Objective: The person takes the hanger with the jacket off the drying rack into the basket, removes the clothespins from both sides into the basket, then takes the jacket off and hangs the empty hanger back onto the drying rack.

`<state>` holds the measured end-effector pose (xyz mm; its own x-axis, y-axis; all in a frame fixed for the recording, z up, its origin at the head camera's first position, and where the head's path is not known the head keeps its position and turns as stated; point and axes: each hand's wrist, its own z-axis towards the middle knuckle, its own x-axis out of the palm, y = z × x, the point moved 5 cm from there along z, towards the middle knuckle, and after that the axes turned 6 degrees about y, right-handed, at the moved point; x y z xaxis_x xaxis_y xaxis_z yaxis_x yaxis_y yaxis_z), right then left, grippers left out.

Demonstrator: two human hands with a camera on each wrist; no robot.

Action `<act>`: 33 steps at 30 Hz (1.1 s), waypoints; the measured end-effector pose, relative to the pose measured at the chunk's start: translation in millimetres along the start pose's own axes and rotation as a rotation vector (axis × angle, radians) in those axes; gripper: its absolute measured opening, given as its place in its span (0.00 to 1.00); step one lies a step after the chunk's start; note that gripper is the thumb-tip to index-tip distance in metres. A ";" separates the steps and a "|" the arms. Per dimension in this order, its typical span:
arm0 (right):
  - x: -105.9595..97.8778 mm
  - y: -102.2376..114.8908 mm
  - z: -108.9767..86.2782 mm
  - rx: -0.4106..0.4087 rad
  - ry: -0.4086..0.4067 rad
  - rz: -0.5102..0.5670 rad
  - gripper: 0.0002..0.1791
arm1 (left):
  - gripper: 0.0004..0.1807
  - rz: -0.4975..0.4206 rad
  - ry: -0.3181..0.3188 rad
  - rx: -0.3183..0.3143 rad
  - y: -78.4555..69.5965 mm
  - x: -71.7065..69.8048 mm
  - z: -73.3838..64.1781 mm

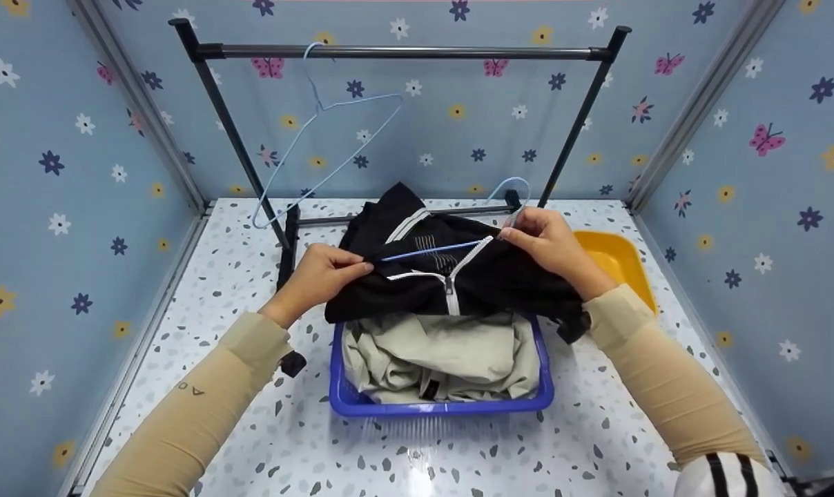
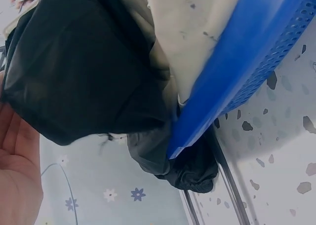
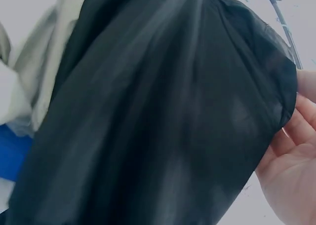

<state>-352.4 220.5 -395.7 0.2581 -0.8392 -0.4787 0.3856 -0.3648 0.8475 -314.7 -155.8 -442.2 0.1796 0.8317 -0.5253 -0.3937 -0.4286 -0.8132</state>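
Observation:
A black zip jacket (image 1: 472, 276) with white trim lies over the blue basket (image 1: 438, 406). A light blue wire hanger (image 1: 431, 250) runs across the jacket's collar, its hook (image 1: 510, 186) rising behind. My left hand (image 1: 327, 273) pinches the hanger's left end together with the jacket's edge. My right hand (image 1: 545, 238) grips the hanger's neck and the collar at the right. The black jacket (image 2: 84, 72) fills the left wrist view above the blue basket (image 2: 237, 67), with my palm (image 2: 17, 175) at the left edge. In the right wrist view the jacket (image 3: 163, 116) hangs next to my hand (image 3: 291, 170).
A beige garment (image 1: 438, 355) fills the basket. A black clothes rack (image 1: 403, 52) stands behind, with a second light blue hanger (image 1: 320, 131) on its rail. A yellow tub (image 1: 614, 259) sits to the right. Flowered walls (image 1: 58, 207) close in the speckled table (image 1: 458, 455) on three sides.

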 end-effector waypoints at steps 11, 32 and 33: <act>-8.7 -13.3 -8.1 0.065 -0.069 0.170 0.05 | 0.06 -0.002 -0.020 -0.036 5.2 9.4 2.3; 25.2 47.1 34.6 -0.071 0.014 0.268 0.06 | 0.07 -0.062 0.030 -0.080 3.1 33.7 0.8; 27.3 51.0 36.9 -0.076 0.022 0.266 0.06 | 0.07 -0.064 0.032 -0.076 3.0 34.1 0.6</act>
<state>-358.4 164.1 -357.1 0.3779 -0.8923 -0.2471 0.3671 -0.1006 0.9247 -310.4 -128.5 -462.4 0.2309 0.8471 -0.4787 -0.3110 -0.4019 -0.8613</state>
